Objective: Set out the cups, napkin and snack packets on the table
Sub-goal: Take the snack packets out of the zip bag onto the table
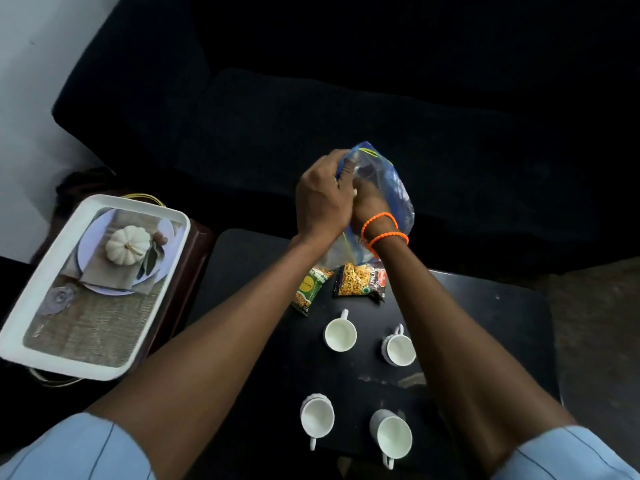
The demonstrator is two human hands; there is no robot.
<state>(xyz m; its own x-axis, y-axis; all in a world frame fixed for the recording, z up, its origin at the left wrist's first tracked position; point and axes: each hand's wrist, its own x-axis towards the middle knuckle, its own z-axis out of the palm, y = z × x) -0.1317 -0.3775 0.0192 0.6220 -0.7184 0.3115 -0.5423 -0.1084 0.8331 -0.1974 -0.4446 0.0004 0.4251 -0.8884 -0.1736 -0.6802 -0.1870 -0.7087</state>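
Observation:
Above the far edge of the black table (502, 327), both hands grip a clear blue plastic bag (394, 188). My left hand (322, 195) clutches its top edge. My right hand (369, 202), with orange bands on the wrist, reaches into the bag's mouth; what it holds inside is hidden. Two snack packets lie on the table below the bag: a green one (308, 289) and a dark one (360, 280). Several white cups stand on the table, two farther away (340, 335) (400, 348) and two near me (317, 418) (393, 436).
A white tray (20, 327) with a printed pumpkin picture rests on a dark brown stand (183, 271) to the left of the table. A dark sofa (346, 98) fills the space behind the table. A white wall (34, 64) is at the far left.

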